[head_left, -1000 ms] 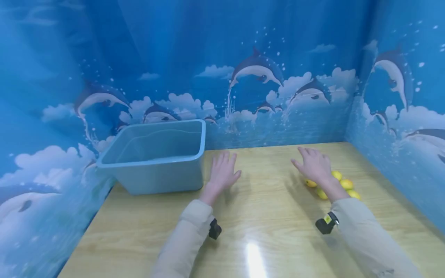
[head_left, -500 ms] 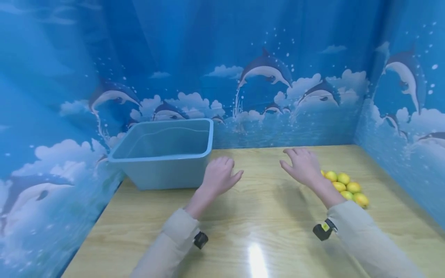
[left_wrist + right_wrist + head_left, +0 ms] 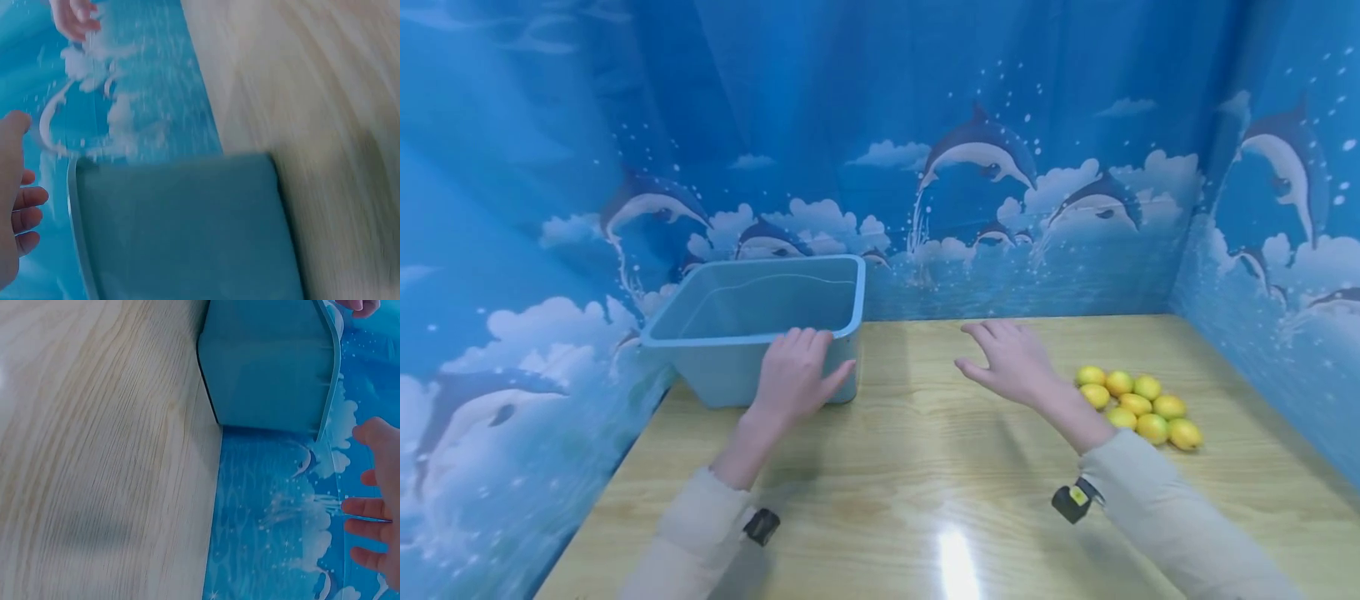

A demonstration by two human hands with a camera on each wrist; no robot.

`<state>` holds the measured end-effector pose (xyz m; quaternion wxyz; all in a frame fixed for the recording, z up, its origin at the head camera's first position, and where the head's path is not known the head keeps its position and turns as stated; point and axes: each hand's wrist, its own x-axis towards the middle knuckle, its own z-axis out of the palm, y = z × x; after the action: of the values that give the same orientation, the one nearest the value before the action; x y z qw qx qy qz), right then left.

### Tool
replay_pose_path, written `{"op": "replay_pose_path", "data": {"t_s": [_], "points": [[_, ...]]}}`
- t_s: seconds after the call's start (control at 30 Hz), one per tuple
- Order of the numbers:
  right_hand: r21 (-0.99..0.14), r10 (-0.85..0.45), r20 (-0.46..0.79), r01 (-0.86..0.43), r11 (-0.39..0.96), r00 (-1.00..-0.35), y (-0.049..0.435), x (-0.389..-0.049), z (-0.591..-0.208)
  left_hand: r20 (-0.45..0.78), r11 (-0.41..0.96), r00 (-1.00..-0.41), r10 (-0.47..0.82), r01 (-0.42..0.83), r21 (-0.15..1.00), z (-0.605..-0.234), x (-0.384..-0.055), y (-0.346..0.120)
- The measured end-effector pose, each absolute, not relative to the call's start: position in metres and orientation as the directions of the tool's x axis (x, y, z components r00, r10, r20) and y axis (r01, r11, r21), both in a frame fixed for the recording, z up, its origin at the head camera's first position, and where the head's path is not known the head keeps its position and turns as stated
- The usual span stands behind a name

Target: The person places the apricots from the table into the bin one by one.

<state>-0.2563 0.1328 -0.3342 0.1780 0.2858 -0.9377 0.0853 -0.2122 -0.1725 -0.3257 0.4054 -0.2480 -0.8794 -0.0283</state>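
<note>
Behind everything a blue cloth (image 3: 820,100) printed with dolphins is hung, and before it a pale wooden table (image 3: 910,442) is seen. On the far left part of the table the blue bin (image 3: 707,367) is placed upright; its inside is shown only in the head view, while in the wrist views only outer walls are shown. In the head view the near rim of the bin is partly covered by the left hand (image 3: 793,371), but in the left wrist view a gap is visible between fingers and rim; the grip is released. The right hand (image 3: 1011,360) is held over the table, its grip also released, and its fingers are seen parted in the right wrist view. At the right of the table the yellow fruits (image 3: 1135,404) are gathered close together, shown in the head view only. Compared with one second ago, the left hand has been moved from beside the bin to its near rim, and the right hand has been moved leftward, so the fruits, partly hidden then, are now uncovered.
</note>
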Motion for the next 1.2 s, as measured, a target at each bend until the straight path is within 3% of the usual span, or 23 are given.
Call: {"op": "replay_pose_path", "data": {"t_s": [0.23,0.63,0.77,1.2], "points": [[-0.024,-0.560,0.416,-0.625,0.781,-0.716,0.112,-0.259,-0.335,0.721,0.908,-0.569,0.396,0.362,-0.212,-0.314,-0.208,-0.217],[0.007,-0.635,0.444,-0.706,0.708,-0.632,0.069,-0.263,-0.328,0.605,0.976,-0.765,0.219,0.166,-0.143,-0.308,-0.206,-0.296],[0.014,-0.659,0.418,-0.721,0.693,-0.626,0.054,-0.266,-0.323,0.543,0.989,-0.828,0.142,0.102,-0.103,-0.308,-0.204,-0.320],[0.021,-0.691,0.332,-0.727,0.686,-0.642,0.012,-0.274,-0.304,0.409,0.998,-0.911,0.057,0.039,-0.054,-0.303,-0.192,-0.363]]}}
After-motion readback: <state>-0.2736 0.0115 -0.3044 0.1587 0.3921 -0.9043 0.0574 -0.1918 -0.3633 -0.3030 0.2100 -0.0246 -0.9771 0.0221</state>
